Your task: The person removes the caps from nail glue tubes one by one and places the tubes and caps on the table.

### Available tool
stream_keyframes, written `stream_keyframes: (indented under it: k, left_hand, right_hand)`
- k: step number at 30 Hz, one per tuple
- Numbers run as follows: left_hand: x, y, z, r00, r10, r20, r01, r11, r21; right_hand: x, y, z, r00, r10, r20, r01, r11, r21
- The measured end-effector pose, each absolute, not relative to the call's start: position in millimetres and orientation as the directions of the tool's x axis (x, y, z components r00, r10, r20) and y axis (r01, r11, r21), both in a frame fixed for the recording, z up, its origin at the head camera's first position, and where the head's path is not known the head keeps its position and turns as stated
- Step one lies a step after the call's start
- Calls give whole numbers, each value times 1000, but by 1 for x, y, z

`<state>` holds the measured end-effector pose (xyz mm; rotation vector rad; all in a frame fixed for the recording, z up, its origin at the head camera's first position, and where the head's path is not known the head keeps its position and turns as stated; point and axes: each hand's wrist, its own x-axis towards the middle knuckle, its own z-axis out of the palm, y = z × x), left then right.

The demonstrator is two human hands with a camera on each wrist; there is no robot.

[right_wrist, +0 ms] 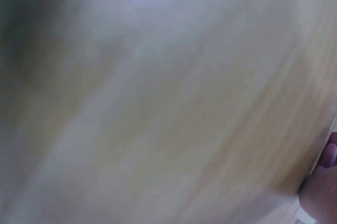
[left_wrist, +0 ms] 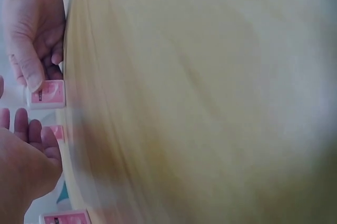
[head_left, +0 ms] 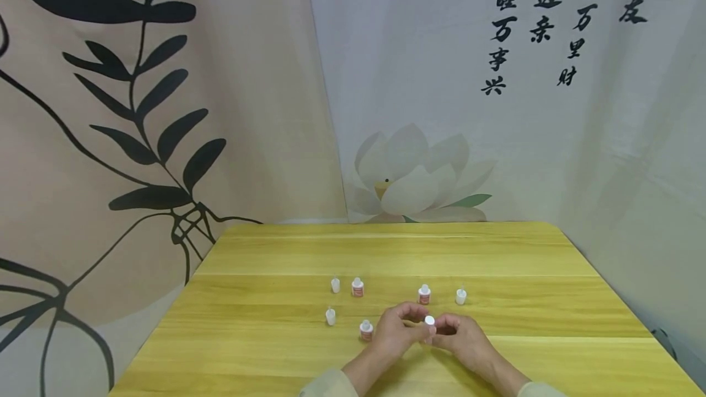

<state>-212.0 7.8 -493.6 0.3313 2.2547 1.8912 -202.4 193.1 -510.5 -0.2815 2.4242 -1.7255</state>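
Observation:
Between my two hands is a small white bottle (left_wrist: 47, 95) with a pink label, its white round top (head_left: 429, 321) facing up in the head view. The right hand (head_left: 463, 339) pinches the bottle's body between thumb and fingers. At its white top are the left hand's (head_left: 393, 332) thumb and index finger, pinching it, while the other fingers stand loose in the left wrist view. Just left of the left hand is a similar bottle (head_left: 366, 331), and beyond the hands another bottle (head_left: 423, 296). Only part of a hand (right_wrist: 318, 190) shows in the right wrist view.
A third bottle (head_left: 358, 288) stands farther back on the wooden table (head_left: 248, 336). Small white pieces with thin tips are spread about: one at back left (head_left: 335, 285), another nearer (head_left: 330, 317), one at right (head_left: 460, 296). A printed curtain (head_left: 265, 109) hangs behind the table.

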Motion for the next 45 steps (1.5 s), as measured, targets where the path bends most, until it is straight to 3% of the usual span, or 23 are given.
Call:
stream_keyframes:
  k: [9,30,45]
  left_hand:
    - [-213,5,-492,-948,317,14,62,142,988]
    - [-213,12,-493,-963,268,-25,19,159,987]
    - [-213,5,-494,-952,304,30,79,153,985]
  right_hand:
    - [-203,191,-510,-972,-234,-24,-60,342,-938]
    - [-202,193,-508,-965,-260,-26,-62,325,-944]
    - [-202,192,-509,-968,-249,-22,-68,346,-936]
